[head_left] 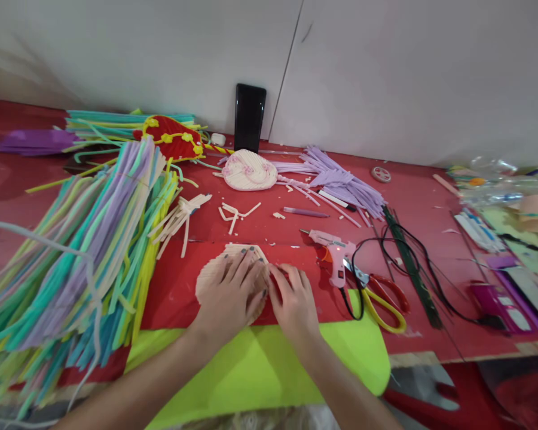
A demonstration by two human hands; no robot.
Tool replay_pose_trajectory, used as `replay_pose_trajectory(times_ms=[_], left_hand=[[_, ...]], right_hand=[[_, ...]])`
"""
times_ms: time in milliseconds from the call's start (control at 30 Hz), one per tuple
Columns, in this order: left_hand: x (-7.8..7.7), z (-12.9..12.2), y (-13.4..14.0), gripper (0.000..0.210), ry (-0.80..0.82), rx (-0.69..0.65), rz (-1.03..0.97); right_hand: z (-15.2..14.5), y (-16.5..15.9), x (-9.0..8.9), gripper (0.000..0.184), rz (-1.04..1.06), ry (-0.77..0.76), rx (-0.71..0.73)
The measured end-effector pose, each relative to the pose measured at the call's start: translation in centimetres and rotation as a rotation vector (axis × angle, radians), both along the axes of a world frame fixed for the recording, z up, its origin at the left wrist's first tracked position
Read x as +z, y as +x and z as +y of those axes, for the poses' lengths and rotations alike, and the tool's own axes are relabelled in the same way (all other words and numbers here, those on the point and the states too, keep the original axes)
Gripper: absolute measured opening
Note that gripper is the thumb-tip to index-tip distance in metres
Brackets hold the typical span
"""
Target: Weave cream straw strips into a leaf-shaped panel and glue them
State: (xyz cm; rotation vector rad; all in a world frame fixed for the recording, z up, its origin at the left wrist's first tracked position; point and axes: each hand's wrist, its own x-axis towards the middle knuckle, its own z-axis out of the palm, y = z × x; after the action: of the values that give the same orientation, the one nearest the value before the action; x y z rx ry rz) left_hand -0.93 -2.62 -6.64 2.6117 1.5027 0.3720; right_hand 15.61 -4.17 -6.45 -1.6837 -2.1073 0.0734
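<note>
A cream oval piece [210,278] of side-by-side pipe cleaners lies on a red sheet [170,292] in front of me. My left hand [240,286] rests flat across it, fingers stretched out and pressing it down. At its right edge, the fingertips of my right hand [293,295] pinch a cream pipe cleaner [262,255] that runs along the rim. My hands cover much of the oval. Behind it lies a finished-looking cream oval fan [250,170] with pink swirls and a twisted lilac handle. Short cream pipe cleaner offcuts [235,215] lie between the two ovals.
Many coloured pipe cleaners [85,239] fill the left side. To the right are a pink glue gun [338,254], scissors [388,304] and a black cord [434,286]. A phone [250,117] leans on the wall near lilac pipe cleaners [341,179]. A white cable [92,280] hangs at left.
</note>
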Motion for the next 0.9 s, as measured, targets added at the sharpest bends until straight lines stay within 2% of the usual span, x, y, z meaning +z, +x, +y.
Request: replay_pose_trajectory(times_ms=[333, 433, 500, 600, 700, 800, 900], left_hand=[[0.3, 0.6, -0.8, 0.048, -0.047, -0.005, -0.102], [0.2, 0.7, -0.8, 0.046, -0.042, -0.001, -0.101], [0.2, 0.6, -0.8, 0.048, -0.052, 0.004, -0.095], [0.4, 0.5, -0.7, 0.05, -0.06, 0.017, -0.104], [0.7, 0.6, -0.8, 0.048, -0.051, 0.027, -0.138], [0.9, 0.7, -0.9, 0.042, -0.035, 0.062, -0.171], [0.9, 0.9, -0.9, 0.04, -0.002, 0.114, -0.187]], right_hand=[[-0.1, -0.2, 0.2, 0.028, -0.07, 0.016, -0.001], [0.3, 0.3, 1.5, 0.025, -0.121, 0.036, 0.018], [1.8, 1.1, 2.9, 0.022, -0.095, 0.082, 0.009], [7.0, 2.1, 5.0, 0.018, 0.09, 0.122, 0.044], [15.3, 2.5, 5.9, 0.022, 0.244, 0.018, 0.083], [24.1, 2.3, 5.3, 0.034, 0.285, -0.135, -0.062], [30.5, 1.8, 4.0, 0.039, 0.295, -0.094, -0.141]])
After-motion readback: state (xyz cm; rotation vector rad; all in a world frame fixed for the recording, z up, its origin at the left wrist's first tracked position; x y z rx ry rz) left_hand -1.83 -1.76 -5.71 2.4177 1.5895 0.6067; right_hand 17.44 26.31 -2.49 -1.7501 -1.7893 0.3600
